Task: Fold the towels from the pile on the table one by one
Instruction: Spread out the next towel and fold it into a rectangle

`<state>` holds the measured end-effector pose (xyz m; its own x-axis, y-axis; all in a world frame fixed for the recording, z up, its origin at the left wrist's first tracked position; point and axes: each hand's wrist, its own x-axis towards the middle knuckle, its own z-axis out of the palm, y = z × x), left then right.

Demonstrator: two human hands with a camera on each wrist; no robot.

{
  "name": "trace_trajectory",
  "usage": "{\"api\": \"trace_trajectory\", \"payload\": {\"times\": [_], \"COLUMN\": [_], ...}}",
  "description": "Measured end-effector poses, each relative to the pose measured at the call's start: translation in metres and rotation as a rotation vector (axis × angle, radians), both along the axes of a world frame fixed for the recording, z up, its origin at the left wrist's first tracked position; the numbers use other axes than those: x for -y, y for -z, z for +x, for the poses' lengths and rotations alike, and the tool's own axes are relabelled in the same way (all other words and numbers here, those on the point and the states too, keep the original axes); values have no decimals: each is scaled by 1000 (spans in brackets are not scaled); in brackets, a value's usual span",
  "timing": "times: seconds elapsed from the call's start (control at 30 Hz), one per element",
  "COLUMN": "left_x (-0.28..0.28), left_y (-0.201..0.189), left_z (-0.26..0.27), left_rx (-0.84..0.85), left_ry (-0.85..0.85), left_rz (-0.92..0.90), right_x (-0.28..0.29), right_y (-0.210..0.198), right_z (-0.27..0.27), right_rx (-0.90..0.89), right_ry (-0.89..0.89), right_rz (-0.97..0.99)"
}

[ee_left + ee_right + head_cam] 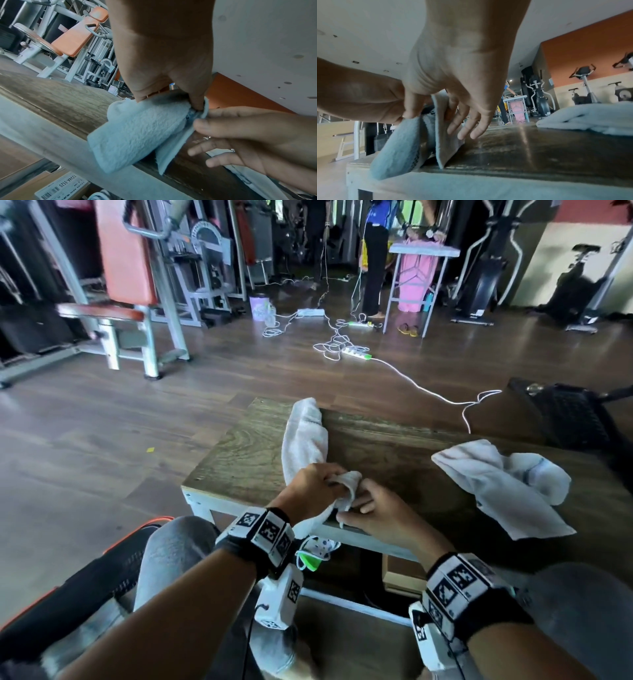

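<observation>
Both hands meet at the near edge of the wooden table, working one end of a long white towel. That towel lies bunched lengthwise across the table's left part, its near end spilling over the near edge. Fingers of the left hand are curled round the bunched end, while the right hand pinches a loose corner between thumb and forefinger, its other fingers spread. A second, crumpled towel waits well to the right of the first. With so much cloth hanging past the edge, a slack pinch would likely let the corner drop; pulling while bunched could drag the far end crooked.
</observation>
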<state>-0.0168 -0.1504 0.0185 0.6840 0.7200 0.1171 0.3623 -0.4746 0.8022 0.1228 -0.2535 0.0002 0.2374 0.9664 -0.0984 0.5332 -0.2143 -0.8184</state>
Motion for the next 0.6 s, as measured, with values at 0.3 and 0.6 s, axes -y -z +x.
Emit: {"api": "trace_trajectory", "payload": {"times": [0.3, 0.6], "left_x": [-22, -70], "left_y": [-4, 16], "left_z": [-11, -18], "left_rx": [-136, -18], "left_ry": [-90, -233], "left_rz": [111, 152], "right_x": [4, -10], "right_y": [2, -15], "right_z": [32, 66], "right_rx": [78, 153], "right_ry": [348, 338], "right_rz": [275, 110]}}
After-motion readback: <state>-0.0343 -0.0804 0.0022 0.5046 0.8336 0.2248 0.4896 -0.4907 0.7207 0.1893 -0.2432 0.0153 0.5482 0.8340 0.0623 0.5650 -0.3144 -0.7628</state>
